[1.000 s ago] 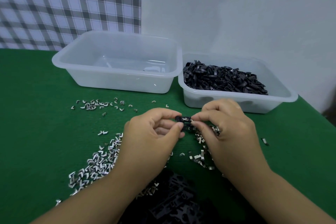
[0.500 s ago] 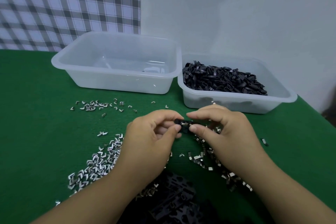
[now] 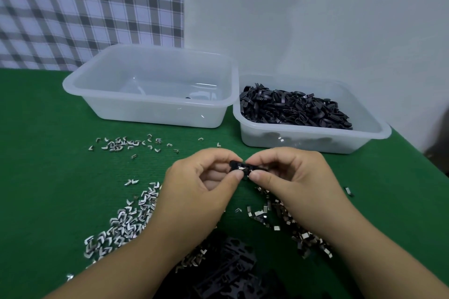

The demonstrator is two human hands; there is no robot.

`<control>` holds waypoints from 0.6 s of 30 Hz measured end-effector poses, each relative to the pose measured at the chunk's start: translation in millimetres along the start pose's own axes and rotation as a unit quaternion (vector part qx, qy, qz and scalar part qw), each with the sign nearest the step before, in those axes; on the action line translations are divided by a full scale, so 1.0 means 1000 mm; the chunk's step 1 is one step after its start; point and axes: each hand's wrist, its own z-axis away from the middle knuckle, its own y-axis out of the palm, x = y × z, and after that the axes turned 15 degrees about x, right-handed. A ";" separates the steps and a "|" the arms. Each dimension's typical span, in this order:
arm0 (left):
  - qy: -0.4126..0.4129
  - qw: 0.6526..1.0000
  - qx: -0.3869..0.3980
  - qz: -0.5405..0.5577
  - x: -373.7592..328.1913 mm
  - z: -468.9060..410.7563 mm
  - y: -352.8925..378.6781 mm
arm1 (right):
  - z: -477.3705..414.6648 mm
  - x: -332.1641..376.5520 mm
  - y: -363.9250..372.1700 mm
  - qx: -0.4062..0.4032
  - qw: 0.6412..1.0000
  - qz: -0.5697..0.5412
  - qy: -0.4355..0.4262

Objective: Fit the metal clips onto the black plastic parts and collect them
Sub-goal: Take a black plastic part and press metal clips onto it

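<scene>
- Left hand (image 3: 201, 192), just on the 9 o'clock side of centre frame: bare, with broad, rounded knuckles and short fingers.
- Right hand (image 3: 298, 184), at 3 o'clock of the other: bare likewise — the same rounded build.
- Left thumbnail (image 3: 239, 175) and right thumbnail (image 3: 260, 175): cut short, plain, faintly glossy.
- Left forearm (image 3: 126, 262), meeting the frame edge at about 7 o'clock: bare and smooth along all its visible length.
- Right forearm (image 3: 379, 257), meeting the edge at about 5 o'clock: bare too — smooth right to the wrist.
</scene>
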 end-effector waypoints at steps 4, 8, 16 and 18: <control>0.002 1.000 -0.002 0.005 -0.001 -0.001 -0.001 | 0.003 0.001 0.001 -0.002 0.998 0.062 -0.023; 0.007 1.000 -0.009 -0.015 0.001 0.000 -0.002 | 0.003 0.001 0.001 -0.013 0.995 0.096 -0.025; 0.013 1.000 0.009 -0.022 0.000 0.000 -0.003 | 0.004 0.001 0.002 0.001 0.995 0.098 -0.020; 0.015 1.000 0.010 -0.023 0.000 0.000 -0.003 | 0.005 0.003 0.003 0.011 0.990 0.133 -0.039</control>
